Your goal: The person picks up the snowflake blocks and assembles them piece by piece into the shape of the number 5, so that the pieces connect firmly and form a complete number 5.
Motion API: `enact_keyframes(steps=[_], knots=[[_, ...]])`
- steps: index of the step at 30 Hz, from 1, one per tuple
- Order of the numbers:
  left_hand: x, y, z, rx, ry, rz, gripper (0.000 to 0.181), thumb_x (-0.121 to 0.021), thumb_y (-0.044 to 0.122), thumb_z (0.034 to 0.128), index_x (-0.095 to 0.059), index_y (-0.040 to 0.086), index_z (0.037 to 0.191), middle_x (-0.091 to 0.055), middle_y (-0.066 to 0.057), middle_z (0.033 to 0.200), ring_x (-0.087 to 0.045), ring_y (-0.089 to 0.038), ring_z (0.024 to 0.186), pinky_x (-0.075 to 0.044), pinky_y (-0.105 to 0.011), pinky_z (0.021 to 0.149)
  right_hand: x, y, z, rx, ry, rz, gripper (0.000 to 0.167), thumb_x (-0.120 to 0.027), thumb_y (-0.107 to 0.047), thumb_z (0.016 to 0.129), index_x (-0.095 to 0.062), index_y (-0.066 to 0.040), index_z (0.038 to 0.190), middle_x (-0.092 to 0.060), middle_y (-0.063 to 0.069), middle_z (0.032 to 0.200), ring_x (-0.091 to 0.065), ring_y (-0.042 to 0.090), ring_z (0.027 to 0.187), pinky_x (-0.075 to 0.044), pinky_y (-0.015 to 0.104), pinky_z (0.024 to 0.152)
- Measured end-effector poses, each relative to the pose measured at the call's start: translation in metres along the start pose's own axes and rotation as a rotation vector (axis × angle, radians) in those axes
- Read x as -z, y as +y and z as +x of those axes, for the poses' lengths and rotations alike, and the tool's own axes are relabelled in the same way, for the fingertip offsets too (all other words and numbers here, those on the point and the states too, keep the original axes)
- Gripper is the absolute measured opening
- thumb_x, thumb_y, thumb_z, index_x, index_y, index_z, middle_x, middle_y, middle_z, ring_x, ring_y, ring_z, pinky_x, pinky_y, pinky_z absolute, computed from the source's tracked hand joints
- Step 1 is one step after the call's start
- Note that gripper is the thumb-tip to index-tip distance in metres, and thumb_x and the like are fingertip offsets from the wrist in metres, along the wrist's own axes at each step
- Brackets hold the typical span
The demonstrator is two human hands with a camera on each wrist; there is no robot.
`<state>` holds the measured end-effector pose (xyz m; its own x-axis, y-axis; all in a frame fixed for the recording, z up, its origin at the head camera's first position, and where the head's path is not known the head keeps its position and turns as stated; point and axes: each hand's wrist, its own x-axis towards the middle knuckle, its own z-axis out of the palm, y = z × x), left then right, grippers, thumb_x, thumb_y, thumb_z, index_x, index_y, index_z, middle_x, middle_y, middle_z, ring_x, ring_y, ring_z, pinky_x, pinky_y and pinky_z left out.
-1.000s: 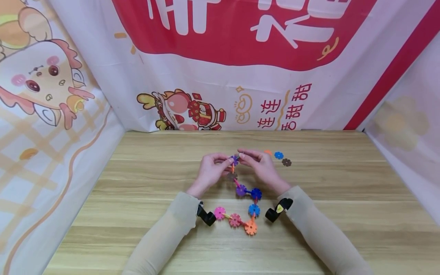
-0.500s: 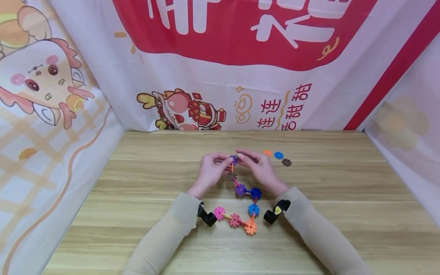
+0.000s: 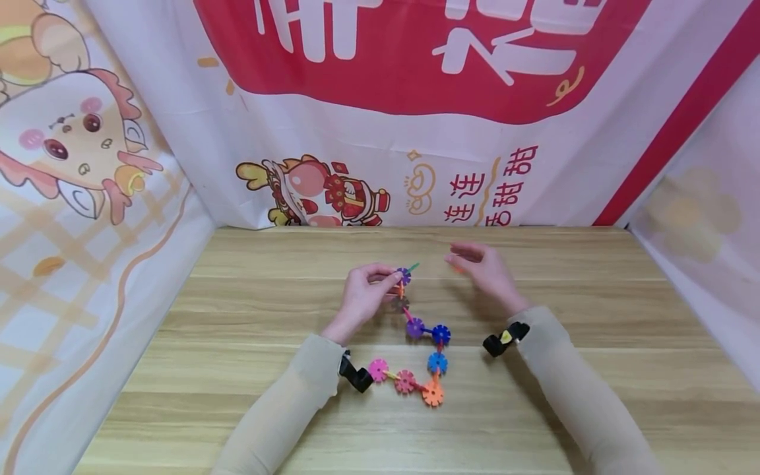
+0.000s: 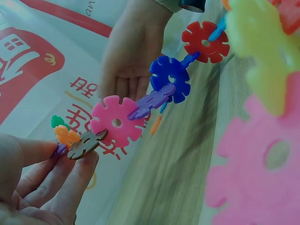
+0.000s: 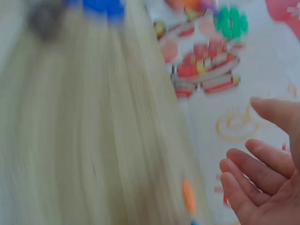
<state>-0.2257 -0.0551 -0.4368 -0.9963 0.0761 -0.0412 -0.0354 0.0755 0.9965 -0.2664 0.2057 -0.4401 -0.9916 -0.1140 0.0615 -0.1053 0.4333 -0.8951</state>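
A chain of notched plastic discs (image 3: 441,334) in mixed colours zigzags over the table. My left hand (image 3: 363,293) pinches the purple disc (image 4: 59,150) near its far end between thumb and fingers. A green disc (image 3: 414,267) sticks out beyond that purple one, beside an orange disc (image 4: 67,135) and a brown disc (image 4: 87,144). Off to the right, my right hand (image 3: 483,270) is apart from the chain, palm empty and fingers loosely extended in the right wrist view. Just under its fingertips lies a loose orange disc (image 3: 458,269); the hand hides the other loose discs in the head view.
The wooden table (image 3: 267,316) meets a printed cloth backdrop (image 3: 380,145) at its far edge, with cloth on both sides. The chain's near end, with a pink disc (image 3: 378,370), lies by the left wrist camera (image 3: 356,376). The right wrist view is blurred.
My right hand has let go of the green disc at the chain's end and moved right, over the loose discs. My left hand keeps its hold almost unmoved.
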Motion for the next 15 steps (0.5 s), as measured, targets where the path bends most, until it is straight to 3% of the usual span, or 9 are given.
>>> enact_keyframes(steps=[5, 15], knots=[[0.002, 0.001, -0.001, -0.004, 0.005, 0.004, 0.013, -0.075, 0.010, 0.0940, -0.074, 0.003, 0.105, -0.073, -0.011, 0.095, -0.072, -0.021, 0.082, -0.061, -0.032, 0.072, 0.018, 0.024, 0.012, -0.023, 0.002, -0.178, 0.050, -0.077, -0.027, 0.094, -0.063, -0.001, 0.134, -0.067, 0.016, 0.128, -0.062, 0.031, 0.114, -0.052, 0.046, 0.094], [0.004, -0.001, -0.001, -0.014, -0.011, 0.006, 0.015, -0.075, 0.012, 0.0943, -0.073, 0.002, 0.105, -0.073, -0.011, 0.096, -0.072, -0.023, 0.084, -0.061, -0.033, 0.074, 0.019, 0.038, 0.022, -0.067, -0.028, -0.273, 0.040, -0.081, -0.021, 0.090, -0.070, 0.001, 0.122, -0.070, 0.017, 0.116, -0.064, 0.030, 0.102, -0.053, 0.043, 0.087]])
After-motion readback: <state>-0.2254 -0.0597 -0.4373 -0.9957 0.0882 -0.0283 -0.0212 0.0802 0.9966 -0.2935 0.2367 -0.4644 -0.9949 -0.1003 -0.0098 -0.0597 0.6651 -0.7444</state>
